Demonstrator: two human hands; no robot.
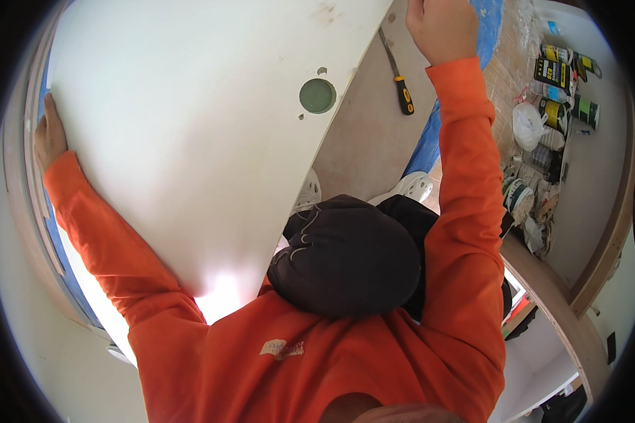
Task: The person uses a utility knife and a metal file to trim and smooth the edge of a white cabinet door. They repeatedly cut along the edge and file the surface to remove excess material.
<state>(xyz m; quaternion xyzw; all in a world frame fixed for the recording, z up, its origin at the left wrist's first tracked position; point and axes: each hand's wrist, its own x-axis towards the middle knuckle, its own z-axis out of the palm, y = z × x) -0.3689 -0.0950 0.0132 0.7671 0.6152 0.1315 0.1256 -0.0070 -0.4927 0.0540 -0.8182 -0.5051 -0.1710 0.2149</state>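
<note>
A large white door panel [190, 106] slants in front of me, with a round green-bottomed hinge hole and two small holes near its right edge. At its far left edge, my left hand [50, 137] grips the side, fingers pointing up along it. My right hand [441, 32] is closed at the top of the view, beyond the panel's right edge. Its fingertips are cut off, so what it holds is hidden. Below that hand, a slim tool [401, 84] with a dark shaft and black-and-yellow handle lies on a brownish board [360, 130].
Blue sheeting [425, 144] runs beside the board. Several paint cans [552, 72] and a white plastic bag [529, 127] stand at the right by a pale cabinet panel [603, 155]. White clogs [413, 185] are near my dark-clothed knee [353, 257]. An open cabinet [543, 359] sits lower right.
</note>
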